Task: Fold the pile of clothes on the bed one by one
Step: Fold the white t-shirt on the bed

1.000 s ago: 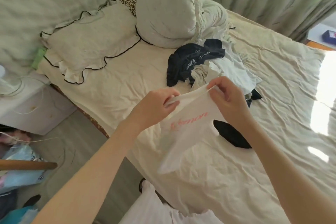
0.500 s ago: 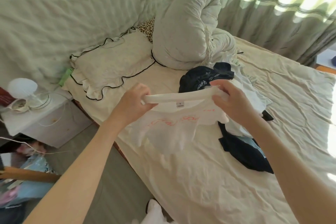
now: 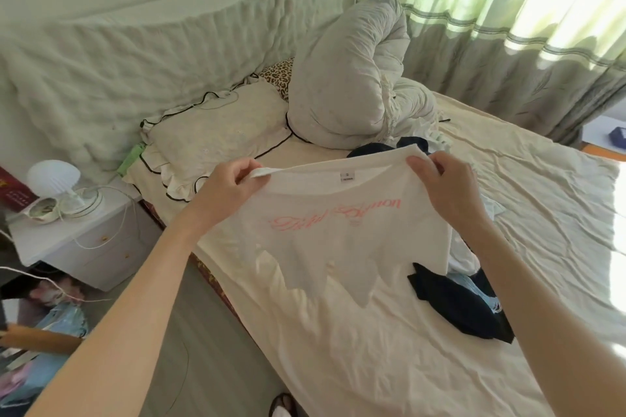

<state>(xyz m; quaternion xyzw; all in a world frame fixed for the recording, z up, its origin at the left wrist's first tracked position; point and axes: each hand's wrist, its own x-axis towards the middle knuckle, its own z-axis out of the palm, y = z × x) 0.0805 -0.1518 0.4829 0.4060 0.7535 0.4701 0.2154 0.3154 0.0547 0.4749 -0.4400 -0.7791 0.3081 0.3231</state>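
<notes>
My left hand and right hand pinch the white pink-lettered cotton T-shirt at its shoulders, spreading it flat above the cream-sheeted bed for folding.

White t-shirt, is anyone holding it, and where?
Yes. Both hands hold the white t-shirt up over the bed: left hand and right hand pinch its top edge, either side of the neckline.

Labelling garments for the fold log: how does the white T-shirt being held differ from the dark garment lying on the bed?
The white T-shirt hangs spread in the air, pinched at the shoulders by the left hand and right hand; the dark garment lies crumpled on the bed sheet, untouched. The T-shirt is white with pink script lettering; the dark garment looks navy or black, no print visible. Both are unfolded.
</notes>
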